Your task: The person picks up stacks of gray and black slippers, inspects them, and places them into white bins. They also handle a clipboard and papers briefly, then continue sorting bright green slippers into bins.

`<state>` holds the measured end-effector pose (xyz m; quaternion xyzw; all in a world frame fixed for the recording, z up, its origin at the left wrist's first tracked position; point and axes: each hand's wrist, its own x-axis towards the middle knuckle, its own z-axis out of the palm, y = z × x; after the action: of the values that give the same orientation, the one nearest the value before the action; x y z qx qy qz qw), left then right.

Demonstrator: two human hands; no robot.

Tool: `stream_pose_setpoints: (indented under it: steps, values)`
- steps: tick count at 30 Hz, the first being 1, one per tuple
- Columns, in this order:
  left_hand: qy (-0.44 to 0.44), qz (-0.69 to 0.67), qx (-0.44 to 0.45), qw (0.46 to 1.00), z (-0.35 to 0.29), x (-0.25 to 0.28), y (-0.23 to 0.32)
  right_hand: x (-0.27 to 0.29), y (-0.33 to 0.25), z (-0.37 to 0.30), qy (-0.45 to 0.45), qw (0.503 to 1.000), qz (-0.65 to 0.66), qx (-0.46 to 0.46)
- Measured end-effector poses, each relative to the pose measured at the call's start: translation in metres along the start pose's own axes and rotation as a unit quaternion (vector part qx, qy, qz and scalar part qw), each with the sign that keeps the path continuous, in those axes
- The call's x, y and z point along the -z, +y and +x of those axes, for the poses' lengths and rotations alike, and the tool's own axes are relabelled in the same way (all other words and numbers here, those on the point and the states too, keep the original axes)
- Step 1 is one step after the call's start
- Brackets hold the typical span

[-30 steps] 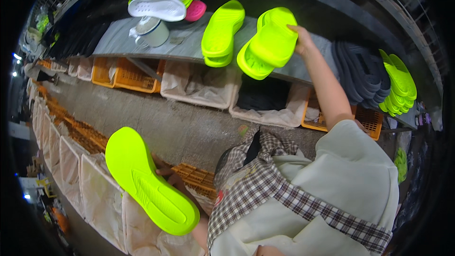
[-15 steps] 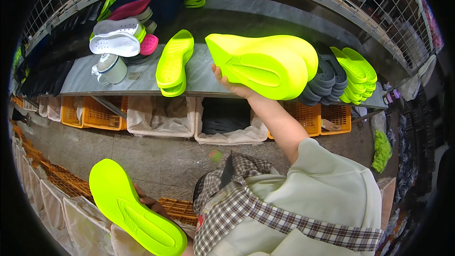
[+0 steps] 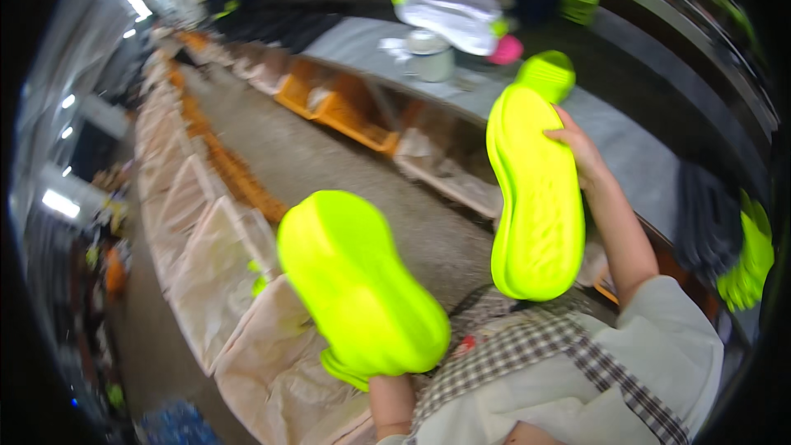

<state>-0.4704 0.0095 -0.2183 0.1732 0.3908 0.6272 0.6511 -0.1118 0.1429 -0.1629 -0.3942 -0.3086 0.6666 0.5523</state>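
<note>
A neon yellow-green shoe sole (image 3: 354,280) is held up by my left hand (image 3: 391,391), over the lined bins. The fingers of that hand are hidden behind the sole. A further neon edge sticks out under its lower end, perhaps a second sole. My right hand (image 3: 578,147) grips another neon shoe sole (image 3: 540,206) by its upper right edge, thumb over the face, near the bench front. Just beyond it, a third neon sole (image 3: 548,74) shows on the grey bench (image 3: 634,132), partly covered by the held one.
White soles (image 3: 457,16) and a pale mug (image 3: 430,56) stand on the bench. Farther right lie dark soles (image 3: 707,227) and neon soles (image 3: 748,255). Orange crates (image 3: 354,115) sit under the bench. Cloth-lined bins (image 3: 206,255) line the left side of the aisle floor (image 3: 272,136).
My view has swung left, showing more aisle and bins, and is blurred. The right hand's sole has turned upright and come closer to me. The left hand has brought its sole up over the bins.
</note>
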Motion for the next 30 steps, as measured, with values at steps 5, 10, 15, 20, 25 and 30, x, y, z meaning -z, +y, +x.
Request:
stream_pose_setpoints:
  steps: [5,10,15,20,25,30]
  values:
    - [0.038,0.035,0.017,0.998,-0.001,-0.014,0.004,-0.079,0.099,0.057,-0.169,0.815,-0.536,0.142]
    - [0.020,-0.039,-0.029,0.999,0.001,-0.032,-0.031,-0.123,0.168,0.084,-0.365,0.856,-0.363,0.042]
    - [0.226,0.100,-0.059,0.967,-0.006,-0.038,-0.058,-0.131,0.187,0.100,-0.521,0.795,-0.280,-0.138]
    - [0.310,0.616,-0.202,0.696,-0.028,-0.041,-0.024,-0.147,0.208,0.102,-0.633,0.653,-0.329,-0.255]
    - [0.019,0.725,0.022,0.688,-0.060,-0.006,0.055,-0.170,0.238,0.052,-0.754,0.514,-0.279,-0.300]
    - [-0.106,0.529,0.189,0.820,-0.090,0.031,0.050,-0.190,0.267,0.011,-0.831,0.404,-0.258,-0.284]
